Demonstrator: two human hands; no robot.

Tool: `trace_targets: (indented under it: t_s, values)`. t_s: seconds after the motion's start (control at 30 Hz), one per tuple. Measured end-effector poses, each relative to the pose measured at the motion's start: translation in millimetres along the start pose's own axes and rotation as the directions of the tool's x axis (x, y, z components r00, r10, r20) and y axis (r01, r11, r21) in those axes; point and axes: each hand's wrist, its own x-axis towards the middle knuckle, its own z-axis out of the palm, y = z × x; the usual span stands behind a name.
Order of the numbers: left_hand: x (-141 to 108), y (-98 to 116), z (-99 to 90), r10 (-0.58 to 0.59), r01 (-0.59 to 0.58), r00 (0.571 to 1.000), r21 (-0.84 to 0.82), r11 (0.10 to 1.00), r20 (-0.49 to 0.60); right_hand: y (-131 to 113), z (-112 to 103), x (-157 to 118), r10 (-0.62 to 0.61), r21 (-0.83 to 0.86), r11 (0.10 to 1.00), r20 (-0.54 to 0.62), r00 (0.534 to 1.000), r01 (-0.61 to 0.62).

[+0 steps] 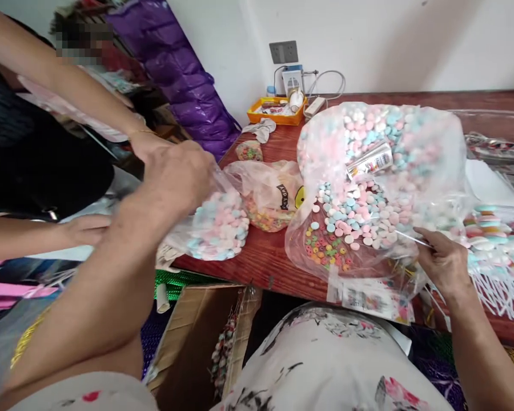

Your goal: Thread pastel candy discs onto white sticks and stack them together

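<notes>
My left hand [177, 177] grips the twisted top of a small clear bag of pink, blue and white candies [218, 228], held at the table's left edge. Another person's hand [148, 142] touches the same bag top from the left. My right hand [443, 262] pinches the open rim of a large clear bag of the same pastel candies [381, 171] lying on the red-brown table [265, 262]. A shiny metal scoop or can [370, 161] lies inside the large bag.
A bag of coloured ring candies [269, 200] lies between the two bags. An orange tray [276, 111], charger and cables sit at the back by a wall socket. Packed candy strings [497, 240] lie at right. An open cardboard box [197, 342] stands below the table edge.
</notes>
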Motion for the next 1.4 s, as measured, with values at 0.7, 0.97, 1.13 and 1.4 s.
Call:
trace_targets:
  t_s: [0.7,0.97,1.13,1.4]
  values:
    - [48.4,84.4,241.3,0.412,-0.513,0.821,0.192,0.837,0.396,-35.7,-14.7,6.2,0.106,-0.026,0.993,-0.231,0.967,-0.115]
    - [102.6,89.7,276.5,0.479,-0.677,0.713,0.327,0.659,0.512,-50.4,9.6,-12.8,0.022,-0.192,0.981,0.196,0.980,0.016]
    - [143.3,108.4,270.1,0.431,-0.670,0.698,0.308,0.675,0.572,-68.2,25.9,-13.7,0.197,-0.448,0.883,0.626,0.754,0.141]
    - [140.5,126.8,257.0,0.440,-0.606,0.768,0.309,0.733,0.465,-66.3,14.2,-9.3,0.202,-0.440,0.885,0.659,0.725,0.154]
